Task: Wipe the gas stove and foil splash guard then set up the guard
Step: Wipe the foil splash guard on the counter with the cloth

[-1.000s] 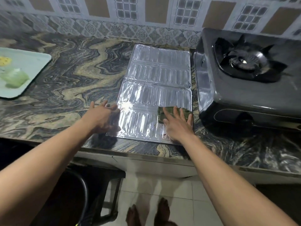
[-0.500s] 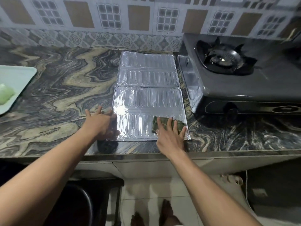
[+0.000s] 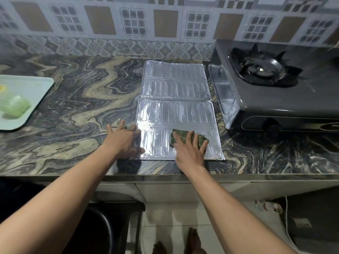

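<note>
The silver foil splash guard (image 3: pixel 174 99) lies flat on the marbled counter, its ribbed panels running from the wall to the front edge. My left hand (image 3: pixel 123 140) rests flat on the guard's near left corner, fingers spread. My right hand (image 3: pixel 189 149) presses a folded green cloth (image 3: pixel 200 137) onto the near right panel. The grey gas stove (image 3: pixel 271 96) stands just right of the guard, with its black burner (image 3: pixel 262 68) at the back.
A pale green tray (image 3: pixel 34 88) holding a light green object (image 3: pixel 15 107) sits at the counter's far left. Patterned wall tiles run behind. The counter's front edge (image 3: pixel 165 176) is just below my wrists. A dark bin (image 3: pixel 95 231) stands on the floor below.
The view has shifted so the guard sits more central. My right hand and the cloth have slid a little toward the guard's near right corner. My left hand stays on the left edge.
</note>
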{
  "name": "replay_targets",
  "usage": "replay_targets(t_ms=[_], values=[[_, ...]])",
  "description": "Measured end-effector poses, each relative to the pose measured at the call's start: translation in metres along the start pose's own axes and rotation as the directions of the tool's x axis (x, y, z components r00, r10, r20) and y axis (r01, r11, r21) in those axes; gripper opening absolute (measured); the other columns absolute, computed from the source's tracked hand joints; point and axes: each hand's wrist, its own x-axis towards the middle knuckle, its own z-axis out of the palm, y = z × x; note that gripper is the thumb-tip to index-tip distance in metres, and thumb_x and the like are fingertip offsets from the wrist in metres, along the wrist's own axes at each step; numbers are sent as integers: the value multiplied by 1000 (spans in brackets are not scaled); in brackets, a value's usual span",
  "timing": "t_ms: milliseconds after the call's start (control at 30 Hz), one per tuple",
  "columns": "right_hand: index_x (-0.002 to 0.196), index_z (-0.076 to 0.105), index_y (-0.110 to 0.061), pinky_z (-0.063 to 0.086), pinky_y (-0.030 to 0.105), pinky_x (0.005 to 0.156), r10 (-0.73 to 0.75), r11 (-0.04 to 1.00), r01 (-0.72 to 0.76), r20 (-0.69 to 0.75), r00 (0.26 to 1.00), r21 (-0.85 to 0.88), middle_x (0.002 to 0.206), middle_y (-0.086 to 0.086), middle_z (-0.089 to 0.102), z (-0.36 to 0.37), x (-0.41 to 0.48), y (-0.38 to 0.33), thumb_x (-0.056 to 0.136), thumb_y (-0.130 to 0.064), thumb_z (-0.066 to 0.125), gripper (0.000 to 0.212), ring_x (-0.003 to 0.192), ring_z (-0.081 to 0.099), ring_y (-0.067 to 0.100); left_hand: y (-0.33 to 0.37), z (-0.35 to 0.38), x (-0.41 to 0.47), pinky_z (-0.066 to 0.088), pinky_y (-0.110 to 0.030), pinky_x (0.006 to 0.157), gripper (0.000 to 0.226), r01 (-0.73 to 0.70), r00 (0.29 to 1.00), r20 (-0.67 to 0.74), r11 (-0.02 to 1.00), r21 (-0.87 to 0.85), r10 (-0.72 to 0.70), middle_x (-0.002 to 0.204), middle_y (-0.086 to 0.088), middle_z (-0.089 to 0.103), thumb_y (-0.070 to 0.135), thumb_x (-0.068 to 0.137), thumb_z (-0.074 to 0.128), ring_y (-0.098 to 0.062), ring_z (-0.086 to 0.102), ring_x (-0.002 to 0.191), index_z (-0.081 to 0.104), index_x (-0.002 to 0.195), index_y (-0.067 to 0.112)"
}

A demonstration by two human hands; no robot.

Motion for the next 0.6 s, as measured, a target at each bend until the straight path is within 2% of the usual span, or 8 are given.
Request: replay_targets(t_ms=[167, 433, 600], values=[[156, 1, -38, -7, 71, 111, -98, 995, 98, 34, 995, 3, 164, 19, -6, 1, 12, -34, 92, -7, 47, 85, 150, -9, 42, -1, 3, 3, -1, -74, 111, 84, 25, 1000, -11, 999, -25, -25, 165, 10, 3, 73, 81, 55, -33, -8, 151, 34, 152, 32], [156, 2, -41, -9, 69, 113, -169, 986, 170, 60, 984, 1, 164, 15, -9, 9, 22, -50, 93, -14, 51, 84, 150, -12, 38, -7, 3, 6, -2, -73, 112, 96, 18, 1000, -14, 997, -76, -19, 165, 9, 4, 72, 79, 60, -34, -7, 151, 21, 156, 29], [156, -1, -40, -11, 69, 113, -173, 985, 173, 47, 984, 1, 164, 16, -9, 11, 23, -48, 94, -13, 49, 84, 150, -13, 38, -22, 2, -1, -8, -71, 108, 99, 46, 998, 40, 998, -46, -45, 164, -1, -13, 76, 71, 63, -39, -16, 148, 18, 153, 46]])
